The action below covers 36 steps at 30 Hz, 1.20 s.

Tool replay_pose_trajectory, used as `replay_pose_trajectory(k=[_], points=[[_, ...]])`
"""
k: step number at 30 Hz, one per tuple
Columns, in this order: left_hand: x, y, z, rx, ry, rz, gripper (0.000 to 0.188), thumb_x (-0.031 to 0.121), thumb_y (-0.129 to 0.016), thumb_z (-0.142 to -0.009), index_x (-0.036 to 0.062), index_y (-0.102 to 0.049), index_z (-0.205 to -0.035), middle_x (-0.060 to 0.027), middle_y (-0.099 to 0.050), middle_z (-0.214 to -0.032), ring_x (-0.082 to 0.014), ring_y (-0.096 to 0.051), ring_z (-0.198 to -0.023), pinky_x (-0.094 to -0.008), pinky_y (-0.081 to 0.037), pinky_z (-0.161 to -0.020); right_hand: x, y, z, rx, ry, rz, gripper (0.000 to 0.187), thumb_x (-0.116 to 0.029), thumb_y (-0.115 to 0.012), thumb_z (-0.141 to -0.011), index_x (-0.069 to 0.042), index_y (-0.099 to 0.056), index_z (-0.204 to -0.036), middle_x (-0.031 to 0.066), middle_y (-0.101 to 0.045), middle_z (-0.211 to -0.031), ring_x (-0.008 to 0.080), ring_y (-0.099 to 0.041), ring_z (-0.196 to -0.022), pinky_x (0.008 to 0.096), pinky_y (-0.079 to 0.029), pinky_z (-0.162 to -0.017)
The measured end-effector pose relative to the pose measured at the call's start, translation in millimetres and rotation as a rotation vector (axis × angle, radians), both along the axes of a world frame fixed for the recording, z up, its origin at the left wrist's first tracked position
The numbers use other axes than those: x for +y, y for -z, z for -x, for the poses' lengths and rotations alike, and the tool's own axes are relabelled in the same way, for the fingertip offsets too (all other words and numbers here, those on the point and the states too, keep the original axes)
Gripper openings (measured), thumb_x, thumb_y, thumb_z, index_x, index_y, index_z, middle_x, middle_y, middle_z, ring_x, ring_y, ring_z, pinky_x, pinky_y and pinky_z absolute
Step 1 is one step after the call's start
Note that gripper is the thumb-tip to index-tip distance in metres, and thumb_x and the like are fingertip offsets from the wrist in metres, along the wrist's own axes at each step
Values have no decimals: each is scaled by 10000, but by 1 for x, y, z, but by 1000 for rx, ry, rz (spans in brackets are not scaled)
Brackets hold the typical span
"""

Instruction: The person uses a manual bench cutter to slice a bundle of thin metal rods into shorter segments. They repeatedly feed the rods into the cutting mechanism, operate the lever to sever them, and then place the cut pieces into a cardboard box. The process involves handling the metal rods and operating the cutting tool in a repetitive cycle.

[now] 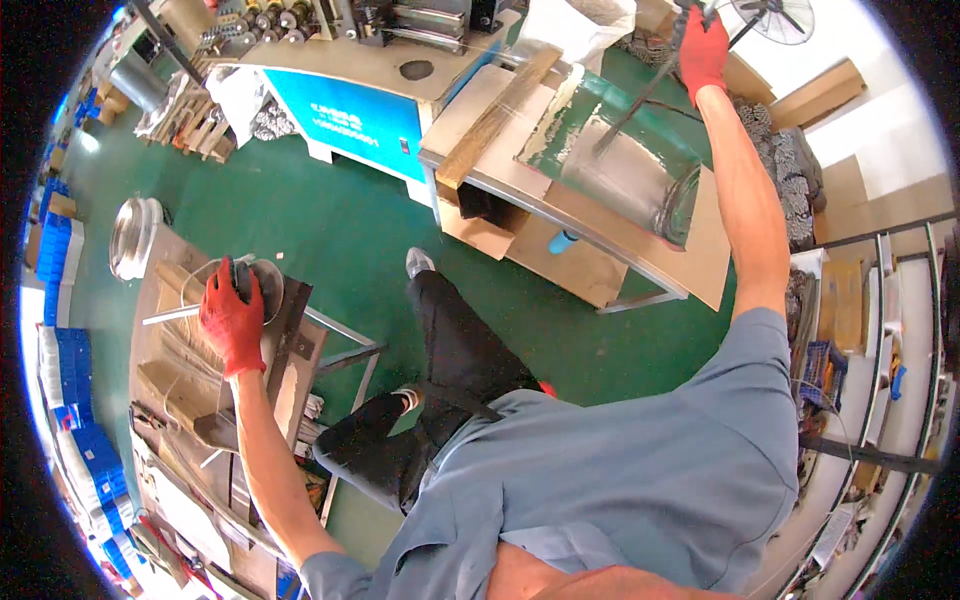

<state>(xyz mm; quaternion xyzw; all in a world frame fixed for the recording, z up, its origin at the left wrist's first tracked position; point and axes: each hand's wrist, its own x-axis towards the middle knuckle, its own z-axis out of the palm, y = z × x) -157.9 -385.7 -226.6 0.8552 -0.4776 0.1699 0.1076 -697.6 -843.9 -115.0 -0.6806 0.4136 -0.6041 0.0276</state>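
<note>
My left hand [232, 322], in a red glove, reaches over the small table on the left. Its fingers curl round a dark rounded thing [243, 278], mostly covered by the glove, beside a round metal disc [272, 288]. From the glove's left side a thin white rod [170, 315] sticks out. Far right, my right arm is stretched up and away, and my red-gloved right hand [704, 58] is closed near a dark thin pole [640, 103]. A small grey thing shows at its fingertips, too small to name.
A workbench carries a glass-like sheet [625, 160] and a wooden beam [497, 120]. Behind it stands a blue-fronted machine table [345, 120]. A fan [772, 14] is near my right hand. Shelving [885, 360] lines the right; blue boxes [72, 365] line the left.
</note>
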Motion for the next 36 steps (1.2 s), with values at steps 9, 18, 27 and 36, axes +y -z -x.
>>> replay_pose_trajectory(k=[9, 18, 27, 36], points=[[6, 1, -2, 25, 4, -9, 447, 306, -621, -875, 61, -582, -1247, -170, -620, -1157, -352, -595, -1056, -424, -481, -906, 12, 27, 50, -219, 131, -45, 437, -288, -709, -829, 64, -593, -1060, 187, -684, -960, 332, -638, -891, 420, -481, -822], [6, 3, -3, -14, 17, 7, 428, 311, -599, -894, 54, -590, -1235, -164, -626, -1135, -352, -604, -1031, -428, -489, -880, 45, 45, 35, -283, 83, -149, 388, -205, -788, -744, 7, -641, -1033, 106, -693, -928, 224, -629, -820, 365, -482, -794], [8, 6, -9, -22, 48, -1, 426, 315, -604, -887, 53, -589, -1222, -174, -626, -1129, -357, -603, -1022, -433, -484, -883, 46, 77, 28, -584, -24, -314, 285, -212, -744, -804, -25, -665, -1004, 77, -687, -891, 207, -609, -774, 367, -475, -749], [5, 3, -12, -39, 108, 9, 516, 342, -616, -881, 48, -530, -1296, -183, -595, -1193, -368, -554, -1106, -456, -440, -953, 55, -3, 14, -315, 6, -154, 316, -321, -604, -926, -9, -629, -878, 73, -613, -716, 169, -535, -607, 354, -411, -565]])
